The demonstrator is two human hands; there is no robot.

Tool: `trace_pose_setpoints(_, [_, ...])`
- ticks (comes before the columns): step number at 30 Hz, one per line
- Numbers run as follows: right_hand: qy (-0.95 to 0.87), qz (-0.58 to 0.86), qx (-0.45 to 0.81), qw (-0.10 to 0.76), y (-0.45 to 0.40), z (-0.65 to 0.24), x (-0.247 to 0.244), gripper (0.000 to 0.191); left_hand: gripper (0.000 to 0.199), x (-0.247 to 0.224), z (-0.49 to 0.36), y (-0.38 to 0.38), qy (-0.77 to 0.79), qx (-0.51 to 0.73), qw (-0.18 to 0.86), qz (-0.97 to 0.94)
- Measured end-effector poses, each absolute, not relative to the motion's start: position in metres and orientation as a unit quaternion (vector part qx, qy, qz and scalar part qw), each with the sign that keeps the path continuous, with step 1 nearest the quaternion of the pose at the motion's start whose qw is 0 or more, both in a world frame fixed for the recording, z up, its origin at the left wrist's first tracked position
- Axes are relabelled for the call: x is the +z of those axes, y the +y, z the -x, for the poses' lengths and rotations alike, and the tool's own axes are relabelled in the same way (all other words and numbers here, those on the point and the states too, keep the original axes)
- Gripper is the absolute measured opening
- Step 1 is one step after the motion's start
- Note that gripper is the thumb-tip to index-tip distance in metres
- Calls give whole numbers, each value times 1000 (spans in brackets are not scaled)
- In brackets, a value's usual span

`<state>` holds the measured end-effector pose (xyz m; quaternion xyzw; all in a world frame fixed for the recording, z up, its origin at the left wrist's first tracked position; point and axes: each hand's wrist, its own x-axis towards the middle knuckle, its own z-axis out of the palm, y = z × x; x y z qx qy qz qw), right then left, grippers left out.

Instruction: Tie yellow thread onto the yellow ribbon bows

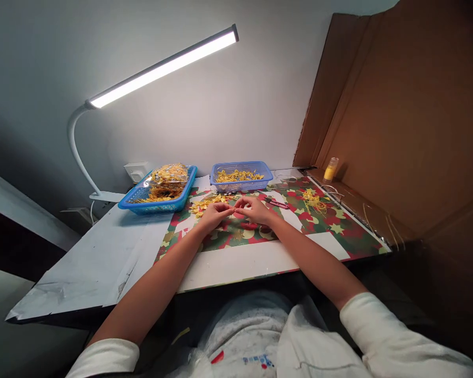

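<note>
My left hand (pixel 216 215) and my right hand (pixel 254 210) meet over the patterned mat (pixel 232 237), thumbs and forefingers pinched together. Whatever lies between the fingertips is too small to make out. Just behind my left hand is a loose pile of yellow pieces (pixel 205 203), possibly ribbon bows. To the right of my right hand lie small pinkish thread snips (pixel 278 203). A tangle of yellow thread scraps (pixel 314 200) rests farther right on the mat.
A blue basket (pixel 157 206) at the back left holds a plastic bag and golden pieces. Another blue basket (pixel 242 184) with yellow pieces stands by the wall. A clamp lamp (pixel 163 68) arches overhead. Cardboard (pixel 402 115) walls the right side, near a small yellow-filled bottle (pixel 331 169).
</note>
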<state>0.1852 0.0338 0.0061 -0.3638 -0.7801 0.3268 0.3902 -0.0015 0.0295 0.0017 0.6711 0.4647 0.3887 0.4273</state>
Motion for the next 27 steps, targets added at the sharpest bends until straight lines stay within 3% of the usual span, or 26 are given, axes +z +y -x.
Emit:
trace_pose_setpoints(16, [-756, 365, 355, 410, 31, -182, 3, 21, 35, 0, 8, 34, 455, 376, 436, -679])
trace_pose_setpoints(27, [-763, 382, 315, 415, 33, -182, 1, 12, 38, -3, 7, 32, 477, 366, 430, -673])
